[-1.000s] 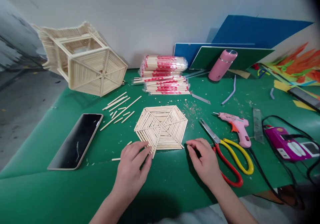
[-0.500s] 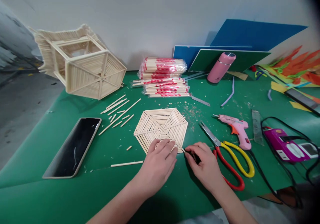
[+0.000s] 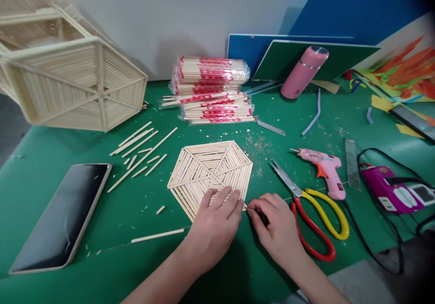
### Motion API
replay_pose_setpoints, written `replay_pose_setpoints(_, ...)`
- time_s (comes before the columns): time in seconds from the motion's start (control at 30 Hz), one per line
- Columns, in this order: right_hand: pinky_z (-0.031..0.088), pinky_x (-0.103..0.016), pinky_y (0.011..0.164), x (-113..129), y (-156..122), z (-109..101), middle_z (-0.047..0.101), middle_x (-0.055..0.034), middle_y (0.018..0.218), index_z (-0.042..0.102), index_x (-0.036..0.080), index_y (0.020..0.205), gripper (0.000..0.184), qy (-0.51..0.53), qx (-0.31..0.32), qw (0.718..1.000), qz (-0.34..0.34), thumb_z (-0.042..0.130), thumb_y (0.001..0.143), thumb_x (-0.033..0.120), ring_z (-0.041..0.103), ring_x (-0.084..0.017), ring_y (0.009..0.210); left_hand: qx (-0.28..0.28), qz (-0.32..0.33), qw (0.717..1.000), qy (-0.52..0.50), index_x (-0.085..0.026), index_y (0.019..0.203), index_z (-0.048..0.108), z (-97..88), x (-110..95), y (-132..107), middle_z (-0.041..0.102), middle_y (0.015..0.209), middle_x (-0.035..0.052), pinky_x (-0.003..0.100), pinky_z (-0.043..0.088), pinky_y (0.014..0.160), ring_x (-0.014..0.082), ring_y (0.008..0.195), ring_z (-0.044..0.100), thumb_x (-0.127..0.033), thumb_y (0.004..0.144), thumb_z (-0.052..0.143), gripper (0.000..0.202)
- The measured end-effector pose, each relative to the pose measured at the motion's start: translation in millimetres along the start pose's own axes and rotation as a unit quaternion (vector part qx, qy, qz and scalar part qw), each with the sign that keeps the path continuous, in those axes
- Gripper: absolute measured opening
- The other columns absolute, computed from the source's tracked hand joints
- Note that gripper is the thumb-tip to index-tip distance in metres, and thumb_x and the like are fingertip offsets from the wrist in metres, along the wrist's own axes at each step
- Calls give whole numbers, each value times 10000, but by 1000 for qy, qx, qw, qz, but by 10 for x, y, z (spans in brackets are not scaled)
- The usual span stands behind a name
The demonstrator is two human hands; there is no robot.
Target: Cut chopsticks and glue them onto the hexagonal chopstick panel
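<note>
Left hand [image 3: 214, 224] is down flat, fingers spread open, pressing on the near edge of the hexagonal stick panel [image 3: 207, 170], which lies mid-counter [image 3: 102, 267]. Right hand [image 3: 273, 224] is just beside it, fingertips pinched shut at the panel's near right corner; what they nip is too small to tell.

To my eye this calls for an even, flat press from the left so the panel can't skate, and small, light fingertip work on the right so the thin slats stay flush.

As for containers, the clear plastic packets [image 3: 212, 91] at the far side hold bundled sticks with red print. The pink flask [image 3: 304, 72] leans capped, its contents hidden. The big stick frame [image 3: 68, 82] at far left stands hollow, with nothing visible inside.
</note>
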State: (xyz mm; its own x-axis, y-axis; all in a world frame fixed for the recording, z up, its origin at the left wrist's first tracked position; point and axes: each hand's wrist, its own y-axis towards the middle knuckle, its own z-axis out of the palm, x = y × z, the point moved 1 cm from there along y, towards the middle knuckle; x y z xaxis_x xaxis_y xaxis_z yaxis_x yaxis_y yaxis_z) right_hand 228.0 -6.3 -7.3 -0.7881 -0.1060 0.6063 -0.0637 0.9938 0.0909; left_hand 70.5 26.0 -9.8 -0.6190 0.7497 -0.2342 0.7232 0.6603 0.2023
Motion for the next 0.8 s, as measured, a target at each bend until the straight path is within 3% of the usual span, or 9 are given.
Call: replay_pose_setpoints(0.8,343,-304,627,31,5,-3,552,-28,714,566,188,747,128,-2,-12,1000,15,460,819,197,476,-165,690,-11,-24,998,-57,-189,1070,564,-81,13,56,595,1127,37,405,339,877,225,1069,482,-200,843,424,267)
